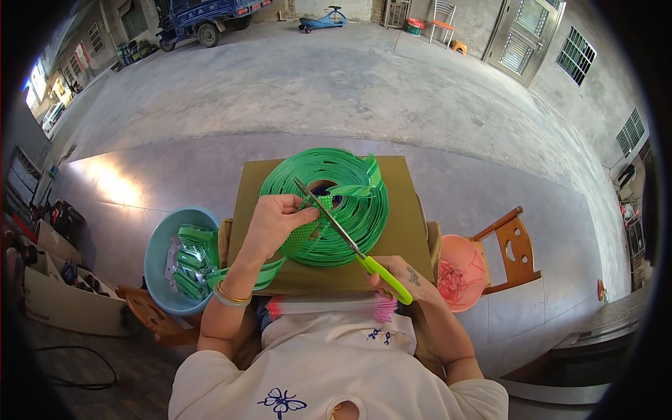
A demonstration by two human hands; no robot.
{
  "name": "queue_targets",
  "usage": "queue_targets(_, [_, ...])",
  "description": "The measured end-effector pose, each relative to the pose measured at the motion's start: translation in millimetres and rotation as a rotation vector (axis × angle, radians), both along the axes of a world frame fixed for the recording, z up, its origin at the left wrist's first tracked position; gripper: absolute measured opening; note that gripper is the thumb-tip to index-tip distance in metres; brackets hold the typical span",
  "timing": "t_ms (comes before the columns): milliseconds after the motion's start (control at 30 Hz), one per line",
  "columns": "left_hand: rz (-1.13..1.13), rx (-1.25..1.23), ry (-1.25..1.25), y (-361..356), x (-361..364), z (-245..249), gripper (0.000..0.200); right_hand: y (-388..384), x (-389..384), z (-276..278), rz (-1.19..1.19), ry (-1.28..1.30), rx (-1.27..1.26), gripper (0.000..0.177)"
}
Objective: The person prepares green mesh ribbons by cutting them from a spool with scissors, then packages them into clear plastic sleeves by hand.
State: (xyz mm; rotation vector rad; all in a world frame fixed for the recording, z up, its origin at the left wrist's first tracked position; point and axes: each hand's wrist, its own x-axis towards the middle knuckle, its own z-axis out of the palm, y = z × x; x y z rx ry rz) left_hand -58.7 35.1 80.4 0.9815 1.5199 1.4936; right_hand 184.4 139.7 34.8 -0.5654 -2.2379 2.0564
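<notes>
On the olive-brown table lies a large coil of green ribbon with a dark centre. My left hand pinches a dotted stretch of the ribbon over the coil's left part; a loop of it hangs down past my wrist to the left. In my right hand are scissors with lime-green handles, their long blades pointing up and left across the coil. The blade tips are near my left fingers. Whether the blades touch the ribbon is hard to tell.
A blue basin with green ribbon bundles stands left of the table. To the right are a pink basin with pink strips and a wooden chair. Pink-edged white material lies on my lap. A blue vehicle stands far behind.
</notes>
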Motion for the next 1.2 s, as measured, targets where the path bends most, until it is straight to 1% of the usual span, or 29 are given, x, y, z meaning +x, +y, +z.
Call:
queue_targets(200, [-0.002,-0.023,0.035,-1.0,-0.9,2.7,0.012,-3.8,-0.6,4.8,-0.083,-0.01,0.014,0.009])
queue_targets(300, [-0.004,-0.03,0.01,-1.5,0.6,4.9,0.009,-0.6,-0.2,-3.4,-0.188,0.13,-0.029,0.008])
queue_targets(400, [-0.017,-0.02,0.002,-2.6,-3.0,7.3,0.009,12.4,-1.4,-10.7,-0.511,0.207,0.009,0.007])
queue_targets(433, [-0.02,-0.023,0.01,-4.9,-6.1,11.5,0.01,17.8,-0.5,-4.6,-0.614,0.144,0.101,0.012])
queue_targets(467, [-0.023,-0.025,0.019,-7.7,-9.9,16.3,0.01,27.7,2.4,-10.0,-0.697,0.09,0.432,0.013])
queue_targets(533, [0.04,0.01,0.059,-14.3,-20.6,27.5,0.009,48.4,6.2,-23.8,-0.827,-0.03,1.103,0.017])
queue_targets(567, [0.073,0.027,0.078,-18.1,-26.8,34.0,0.008,47.4,11.1,-23.3,-0.859,-0.102,0.926,0.023])
queue_targets(667, [0.291,0.125,0.162,-28.2,-45.7,56.3,0.008,57.0,29.5,-61.9,-0.84,-0.14,1.136,0.025])
queue_targets(733, [0.361,0.317,0.209,-33.2,-55.3,74.4,0.01,48.5,31.8,-66.8,-0.816,-0.268,1.109,0.028])
queue_targets(767, [0.393,0.369,0.241,-34.7,-60.5,83.7,0.01,46.6,31.7,-67.3,-0.804,-0.333,1.094,0.03])
queue_targets(833, [0.459,0.469,0.305,-36.9,-67.8,101.9,0.012,46.1,32.1,-66.0,-0.757,-0.287,1.164,0.029])
queue_targets(867, [0.44,0.498,0.31,-36.9,-67.7,111.8,0.012,46.3,31.9,-64.9,-0.732,-0.264,1.198,0.028])
queue_targets(933, [0.406,0.56,0.321,-36.7,-66.4,131.7,0.012,49.5,33.4,-49.9,-0.617,-0.259,1.153,0.029])
queue_targets(967, [0.318,0.583,0.324,-35.3,-63.5,141.4,0.013,50.6,32.8,-37.0,-0.557,-0.256,1.131,0.029])
queue_targets(1033, [0.147,0.619,0.329,-26.9,-48.8,157.0,0.013,44.6,11.4,17.0,-0.567,0.002,0.961,0.029])
queue_targets(1067, [0.132,0.619,0.367,-17.4,-35.2,161.4,0.014,38.1,-2.0,45.6,-0.571,0.127,0.868,0.029])
queue_targets(1133, [0.046,0.559,0.464,-0.5,-4.6,164.7,0.012,24.7,-22.9,89.0,-0.472,0.522,0.523,0.03])
queue_targets(1200, [-0.072,0.484,0.434,13.1,19.8,163.7,0.013,6.6,-47.3,127.4,-0.405,0.85,0.266,0.027])
